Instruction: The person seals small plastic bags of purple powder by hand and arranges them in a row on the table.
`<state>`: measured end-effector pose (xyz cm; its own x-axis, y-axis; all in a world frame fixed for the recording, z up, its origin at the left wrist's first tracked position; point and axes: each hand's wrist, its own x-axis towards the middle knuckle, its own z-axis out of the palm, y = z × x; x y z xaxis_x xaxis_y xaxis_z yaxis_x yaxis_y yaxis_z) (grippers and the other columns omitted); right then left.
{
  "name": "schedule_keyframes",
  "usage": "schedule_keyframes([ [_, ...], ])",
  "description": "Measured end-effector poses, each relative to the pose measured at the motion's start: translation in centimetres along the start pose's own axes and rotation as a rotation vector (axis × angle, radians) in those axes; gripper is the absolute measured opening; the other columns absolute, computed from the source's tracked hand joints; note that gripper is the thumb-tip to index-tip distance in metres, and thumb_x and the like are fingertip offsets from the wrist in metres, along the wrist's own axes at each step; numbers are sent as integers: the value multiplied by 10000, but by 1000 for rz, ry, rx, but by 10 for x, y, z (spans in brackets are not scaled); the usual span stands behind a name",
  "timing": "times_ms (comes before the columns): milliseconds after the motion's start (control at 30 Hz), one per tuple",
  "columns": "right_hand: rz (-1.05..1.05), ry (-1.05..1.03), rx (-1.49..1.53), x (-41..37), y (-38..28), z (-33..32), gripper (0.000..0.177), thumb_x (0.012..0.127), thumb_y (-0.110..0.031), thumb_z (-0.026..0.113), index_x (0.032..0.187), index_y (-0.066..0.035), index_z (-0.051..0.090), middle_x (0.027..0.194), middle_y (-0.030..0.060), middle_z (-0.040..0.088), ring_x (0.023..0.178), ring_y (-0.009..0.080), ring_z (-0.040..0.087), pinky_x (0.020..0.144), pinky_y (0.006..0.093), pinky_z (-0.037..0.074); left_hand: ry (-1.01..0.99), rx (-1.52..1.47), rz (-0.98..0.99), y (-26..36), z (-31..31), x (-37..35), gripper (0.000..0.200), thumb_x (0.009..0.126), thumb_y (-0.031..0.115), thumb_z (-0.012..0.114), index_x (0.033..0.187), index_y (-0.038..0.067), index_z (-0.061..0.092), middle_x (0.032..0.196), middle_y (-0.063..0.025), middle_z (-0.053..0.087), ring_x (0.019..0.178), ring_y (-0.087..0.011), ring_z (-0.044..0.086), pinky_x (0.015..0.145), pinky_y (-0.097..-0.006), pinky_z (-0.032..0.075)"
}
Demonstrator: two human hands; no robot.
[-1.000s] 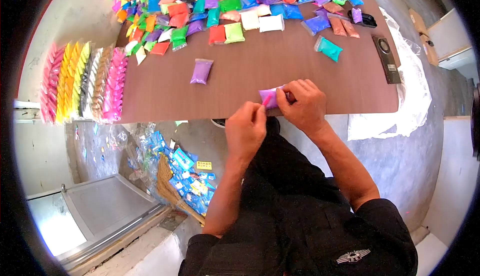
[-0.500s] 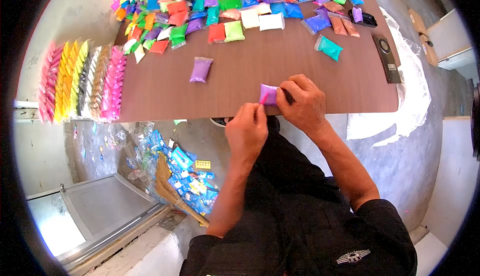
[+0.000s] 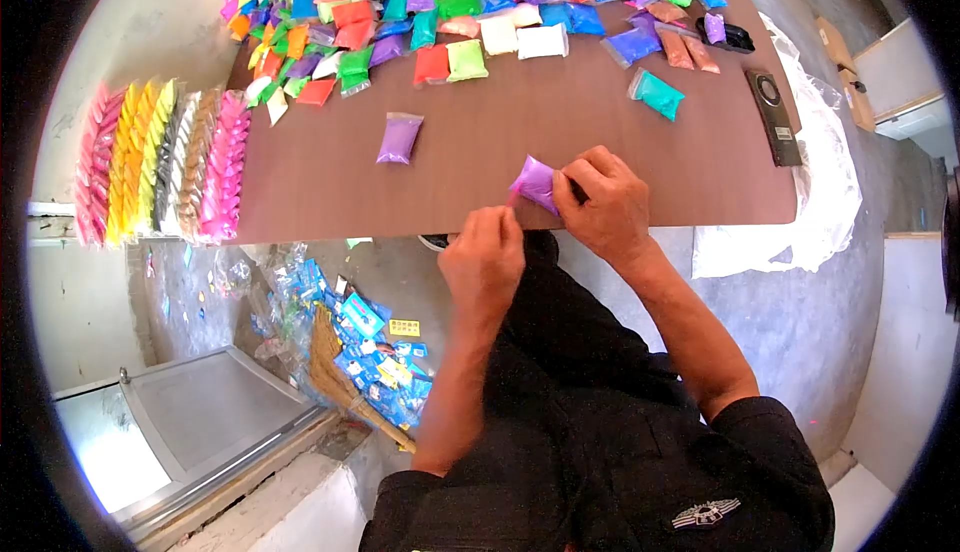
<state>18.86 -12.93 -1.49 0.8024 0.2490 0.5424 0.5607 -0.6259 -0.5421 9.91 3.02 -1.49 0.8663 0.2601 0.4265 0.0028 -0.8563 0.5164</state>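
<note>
A small purple packet (image 3: pixel 536 182) is held over the table's front edge. My right hand (image 3: pixel 606 202) pinches its right side, with something dark between the fingers. My left hand (image 3: pixel 484 257) is closed at the packet's lower left, gripping a thin pink strip (image 3: pixel 515 193) that runs to the packet. Another purple packet (image 3: pixel 400 138) lies flat on the brown table (image 3: pixel 330 172), left of my hands. Farther right, a teal packet (image 3: pixel 657 95) rests by itself.
Many coloured packets (image 3: pixel 500 35) cover the table's far side. Rows of twisted coloured packs (image 3: pixel 222 167) stand at the left edge. A dark device (image 3: pixel 773 117) lies at the right. On the floor are a broom (image 3: pixel 335 362) and blue wrappers (image 3: pixel 362 317).
The held packet has tilted, its upper left corner raised. My left hand has moved slightly left, and the pink strip now shows at the packet's left side.
</note>
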Motion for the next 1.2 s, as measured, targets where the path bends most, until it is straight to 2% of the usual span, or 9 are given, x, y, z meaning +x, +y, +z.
schedule_keyframes([
  [167,4,4,30,0,-3,1,144,828,-172,726,743,-92,641,790,60,592,703,268,635,595,401,518,55,0,-32,6,-9,1,62,906,105,713,891,63,671,813,-124,684,670,-313,678,592,-408,525],
  [267,3,7,21,0,-2,1,150,833,-176,725,742,-93,641,795,60,594,709,270,636,605,400,523,-53,-68,74,18,-3,-2,52,914,104,704,894,61,684,811,-128,686,677,-317,680,599,-405,526],
  [367,20,-22,-1,0,-2,0,147,836,-180,726,746,-95,647,803,55,602,712,267,637,611,396,525,4,19,-77,1,-7,0,66,912,112,712,910,47,704,819,-139,693,688,-290,686,610,-386,522],
  [500,-5,4,17,0,-3,1,141,833,-183,733,750,-102,654,805,46,610,711,253,639,607,393,526,71,-20,-99,-41,-39,20,79,915,114,711,918,35,716,816,-142,686,685,-285,671,628,-382,516],
  [700,20,-2,5,0,-3,-1,126,830,-176,742,759,-107,664,802,46,615,716,248,648,616,388,531,7,173,-33,-60,-51,44,88,923,123,709,941,39,727,852,-136,675,704,-307,653,636,-382,509],
  [800,40,-8,20,-2,-2,-1,119,832,-178,744,771,-105,672,809,51,622,722,256,653,625,391,535,-112,156,7,-41,-52,32,75,917,123,713,939,53,728,858,-134,671,730,-324,663,638,-390,515],
  [967,65,11,56,0,-4,-1,112,852,-176,745,807,-88,693,832,65,642,741,273,666,645,399,543,-337,-148,51,3,-45,-14,71,910,108,726,932,41,718,865,-132,683,780,-323,688,662,-394,533],
  [1067,69,16,77,-2,-4,-1,108,871,-173,741,838,-75,708,858,74,658,757,278,676,658,400,547,-138,-212,-42,-16,-51,-5,69,906,90,723,938,29,722,872,-142,691,782,-301,690,678,-384,533],
  [1200,93,-19,72,-1,-6,-2,113,878,-177,741,861,-69,713,888,77,672,777,281,683,672,393,551,-23,39,-181,-46,-63,16,94,918,110,702,952,25,728,886,-142,700,792,-292,684,705,-375,528],
])
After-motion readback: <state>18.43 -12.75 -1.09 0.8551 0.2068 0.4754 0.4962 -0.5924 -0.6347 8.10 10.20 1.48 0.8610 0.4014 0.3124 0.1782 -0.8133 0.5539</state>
